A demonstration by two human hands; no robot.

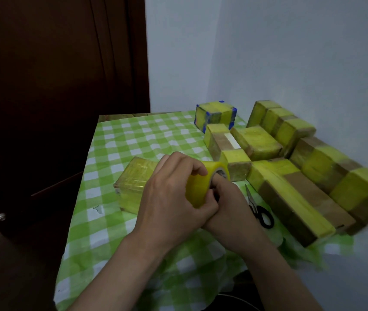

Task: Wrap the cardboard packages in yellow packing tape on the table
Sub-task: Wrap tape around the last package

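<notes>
A roll of yellow packing tape [197,190] is held above the table in both hands. My left hand [174,198] grips it over the outer face, fingers curled across the top. My right hand [230,205] holds the roll from the right, fingers tucked at its core and edge. Just behind the hands lies a package [133,185] fully covered in yellow tape. Several cardboard packages with yellow tape bands are grouped at the right, the nearest a long one [295,198].
Black-handled scissors [259,209] lie on the green-checked tablecloth [120,142] right of my hands. A blue-edged taped box [216,114] stands at the back. A dark wooden door is left, a white wall behind and right.
</notes>
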